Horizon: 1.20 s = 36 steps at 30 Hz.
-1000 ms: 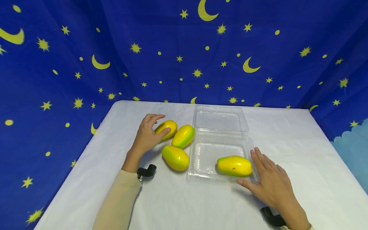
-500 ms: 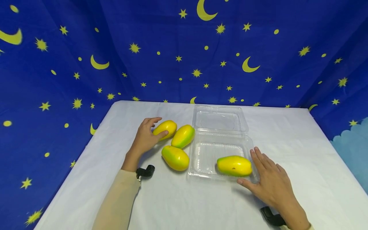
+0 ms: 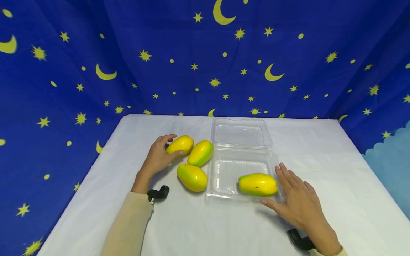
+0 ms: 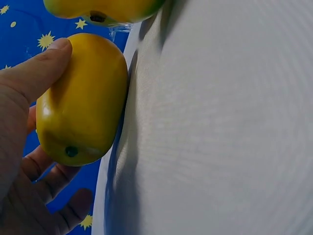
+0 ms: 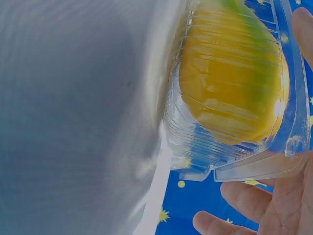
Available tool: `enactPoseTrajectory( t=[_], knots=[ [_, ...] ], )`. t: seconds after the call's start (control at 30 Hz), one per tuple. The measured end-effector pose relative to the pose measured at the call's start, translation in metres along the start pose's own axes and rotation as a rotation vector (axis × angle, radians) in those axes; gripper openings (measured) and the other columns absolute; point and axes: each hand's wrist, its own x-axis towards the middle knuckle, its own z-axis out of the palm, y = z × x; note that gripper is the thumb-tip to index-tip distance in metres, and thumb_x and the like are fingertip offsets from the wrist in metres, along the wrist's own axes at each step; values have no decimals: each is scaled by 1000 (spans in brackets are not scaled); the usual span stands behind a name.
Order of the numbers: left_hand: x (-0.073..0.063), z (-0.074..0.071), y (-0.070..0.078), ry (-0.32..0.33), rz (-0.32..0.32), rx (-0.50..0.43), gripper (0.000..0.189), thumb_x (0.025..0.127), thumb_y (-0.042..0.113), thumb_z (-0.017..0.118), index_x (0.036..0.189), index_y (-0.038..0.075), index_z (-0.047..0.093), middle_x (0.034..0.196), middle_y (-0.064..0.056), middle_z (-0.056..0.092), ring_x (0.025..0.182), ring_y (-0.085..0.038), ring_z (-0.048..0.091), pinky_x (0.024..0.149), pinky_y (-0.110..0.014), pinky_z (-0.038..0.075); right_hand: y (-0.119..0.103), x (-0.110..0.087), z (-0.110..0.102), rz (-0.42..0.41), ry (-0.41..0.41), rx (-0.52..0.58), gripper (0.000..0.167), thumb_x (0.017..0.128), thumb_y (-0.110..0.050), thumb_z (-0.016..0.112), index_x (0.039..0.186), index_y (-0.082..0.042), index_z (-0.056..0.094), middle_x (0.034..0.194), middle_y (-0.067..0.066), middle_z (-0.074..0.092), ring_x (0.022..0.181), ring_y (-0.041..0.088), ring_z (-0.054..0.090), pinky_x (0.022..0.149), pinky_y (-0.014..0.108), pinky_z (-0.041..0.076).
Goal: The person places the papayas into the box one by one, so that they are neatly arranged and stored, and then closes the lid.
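Glossy oval fruits, ribbed clear plastic container, white cloth

A clear rectangular plastic container lay on the white cloth-covered table, transparent lid at twelve o'clock. One yellow-green oval fruit lay inside toward five o'clock; three yellow-green oval fruits clustered outside toward nine.

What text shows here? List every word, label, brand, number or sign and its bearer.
None can be read.
Four yellow fruits, clear container, white cloth: no lettering.
Blue backdrop: moons, stars and dots, no words.
Black wrist devices: too small to tell.
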Motion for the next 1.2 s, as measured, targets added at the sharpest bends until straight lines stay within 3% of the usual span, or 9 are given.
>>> enactPoseTrajectory(
  t=[0.53, 0.93, 1.2],
  knots=[
    [0, 1, 1, -63, -55, -7, 74, 83, 52, 78, 145, 20, 50, 136, -9, 60, 117, -30, 59, 101, -50, 48, 0, 0, -1, -6, 13, -2, 114, 79, -85, 53, 160, -11, 22, 166, 11, 25, 143, 42, 37, 105, 74, 31],
    [0, 3, -1, -27, -133, -53, 78, 80, 57, 79, 143, 18, 52, 125, -12, 65, 112, -30, 61, 95, -47, 49, 0, -1, -1, -3, 13, 2, 114, 79, -86, 52, 160, -12, 23, 166, 12, 26, 143, 42, 37, 105, 74, 31],
    [1, 0, 1, 9, -171, -68, 80, 80, 58, 77, 143, 16, 52, 124, -13, 65, 107, -29, 62, 84, -41, 53, 1, -1, 0, -6, 20, 5, 113, 79, -85, 53, 160, -12, 24, 166, 11, 26, 143, 42, 37, 105, 74, 31]
  ],
)
